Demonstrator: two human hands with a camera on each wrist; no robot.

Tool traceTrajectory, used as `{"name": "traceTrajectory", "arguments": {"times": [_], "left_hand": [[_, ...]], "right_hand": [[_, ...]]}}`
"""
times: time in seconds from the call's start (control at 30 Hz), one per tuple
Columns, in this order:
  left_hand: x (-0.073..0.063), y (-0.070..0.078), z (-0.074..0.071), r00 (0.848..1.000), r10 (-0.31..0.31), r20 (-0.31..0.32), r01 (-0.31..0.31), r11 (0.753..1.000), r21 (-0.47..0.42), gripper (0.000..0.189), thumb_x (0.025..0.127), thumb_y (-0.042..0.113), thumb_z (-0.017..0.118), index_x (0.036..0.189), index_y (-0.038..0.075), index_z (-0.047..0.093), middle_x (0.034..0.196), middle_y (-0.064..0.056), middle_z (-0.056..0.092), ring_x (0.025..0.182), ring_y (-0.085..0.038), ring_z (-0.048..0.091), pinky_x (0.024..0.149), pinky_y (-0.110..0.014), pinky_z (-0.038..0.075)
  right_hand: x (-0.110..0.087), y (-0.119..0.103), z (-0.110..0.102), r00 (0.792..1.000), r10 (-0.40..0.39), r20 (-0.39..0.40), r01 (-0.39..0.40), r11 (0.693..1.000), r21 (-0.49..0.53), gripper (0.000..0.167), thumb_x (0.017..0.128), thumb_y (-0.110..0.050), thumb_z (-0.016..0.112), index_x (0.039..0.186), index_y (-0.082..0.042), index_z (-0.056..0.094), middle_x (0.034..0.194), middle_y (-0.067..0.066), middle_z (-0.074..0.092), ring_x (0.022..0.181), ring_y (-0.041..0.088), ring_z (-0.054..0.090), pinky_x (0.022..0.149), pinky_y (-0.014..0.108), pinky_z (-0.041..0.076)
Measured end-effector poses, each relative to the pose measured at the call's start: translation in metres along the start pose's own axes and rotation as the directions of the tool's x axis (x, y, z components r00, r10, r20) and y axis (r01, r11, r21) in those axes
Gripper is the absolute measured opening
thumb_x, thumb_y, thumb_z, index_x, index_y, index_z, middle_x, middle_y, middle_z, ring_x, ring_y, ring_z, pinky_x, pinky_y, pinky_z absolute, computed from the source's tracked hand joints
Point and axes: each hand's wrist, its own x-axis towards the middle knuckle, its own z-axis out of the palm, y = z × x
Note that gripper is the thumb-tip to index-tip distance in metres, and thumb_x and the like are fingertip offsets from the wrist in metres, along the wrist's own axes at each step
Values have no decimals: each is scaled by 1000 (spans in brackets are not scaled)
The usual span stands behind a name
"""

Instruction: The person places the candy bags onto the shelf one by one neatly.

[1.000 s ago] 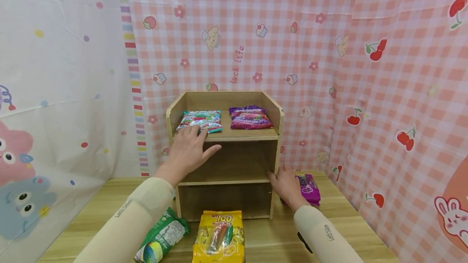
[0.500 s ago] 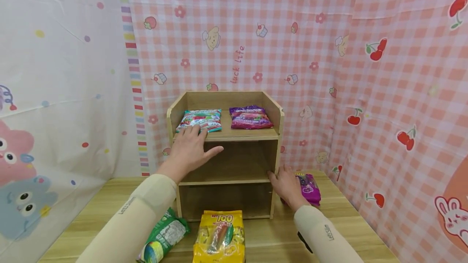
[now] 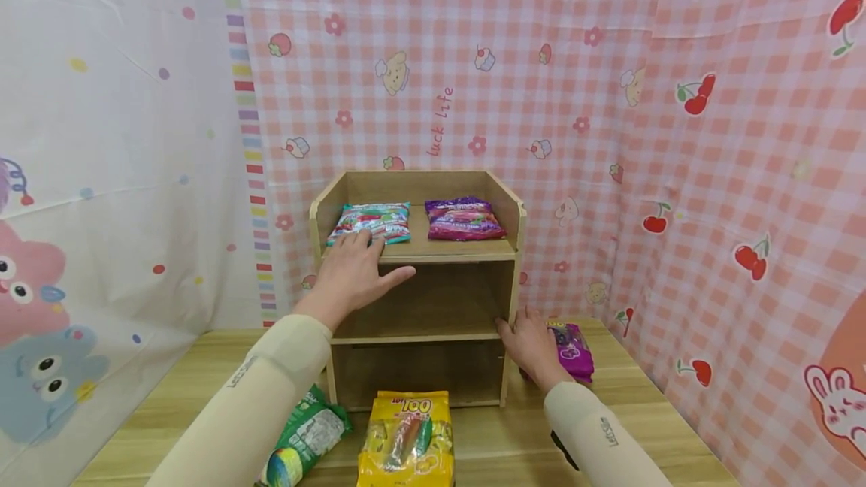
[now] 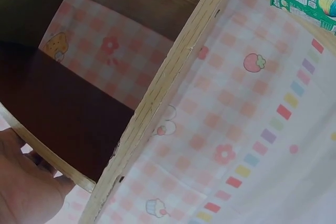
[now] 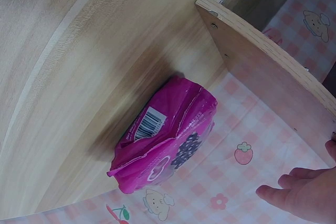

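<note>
- Bench (image 3: 528, 442): below both sets of fingers, carries everything else here.
- Shelf unit (image 3: 416, 186): three tiers, standing between my two hands. Step in hand, by my read: squaring up what sits up top while the unit is steadied. Next move probably calls for lifting the left fingers straight off, no dragging.
- Top tier (image 3: 417, 233): just beyond the left fingers; holds two packets side by side, a gap between them.
- Left hand (image 3: 348, 269): fingers straight, thumb spread wide, laid over the front edge of that tier; not clamped on anything.
- Right hand (image 3: 533, 348): thumb at the front edge of the right side panel (image 3: 513, 284), fingers loose and apart along its outer side. I see no firm clamp.
- Yellow bag (image 3: 406, 442): on the bench, nearer me than either hand's fingers, between them.
- Green bag (image 3: 311, 434): on the bench, below the left fingers, lying at a slant.
- Magenta bag (image 5: 163, 135): on the bench, just beside the right fingers, outside the unit.
- Purple packet (image 3: 465, 220): lies flat, to the right of the left fingers.
- Teal packet (image 3: 375, 220): flat, right at the left fingertips; touching or not, I can't tell.
</note>
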Motion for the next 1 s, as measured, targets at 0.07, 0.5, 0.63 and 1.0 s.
{"name": "traceTrajectory", "arguments": {"times": [0.07,0.5,0.63,1.0], "left_hand": [[1,0,-1,1000,-4,11,4,1000,-1,96,89,79,36,148,4,44,152,-22,38,140,-42,33,116,-55,21],[8,-2,-5,999,-13,35,13,1000,-5,94,89,79,38,148,5,46,149,-22,40,138,-44,35,115,-56,23],[8,-2,-5,999,-12,41,12,1000,0,95,89,79,38,148,5,46,150,-22,40,138,-44,35,115,-56,23],[6,0,-2,999,-15,43,13,999,45,97,89,81,34,150,6,42,153,-21,37,142,-40,31,115,-63,15]], "right_hand": [[0,0,0,1000,2,3,-2,1000,2,56,102,-38,49,125,12,54,145,31,40,132,49,39,106,67,28],[0,-1,-1,999,26,31,-26,1000,11,63,102,-41,47,136,13,47,152,31,31,140,48,28,110,67,22],[0,-2,-1,999,24,26,-24,1000,12,63,102,-41,47,135,13,48,152,32,32,140,48,29,110,67,22],[-1,-2,-2,1000,14,16,-14,1000,5,61,102,-40,48,132,13,50,148,32,37,135,49,36,108,67,26]]}}
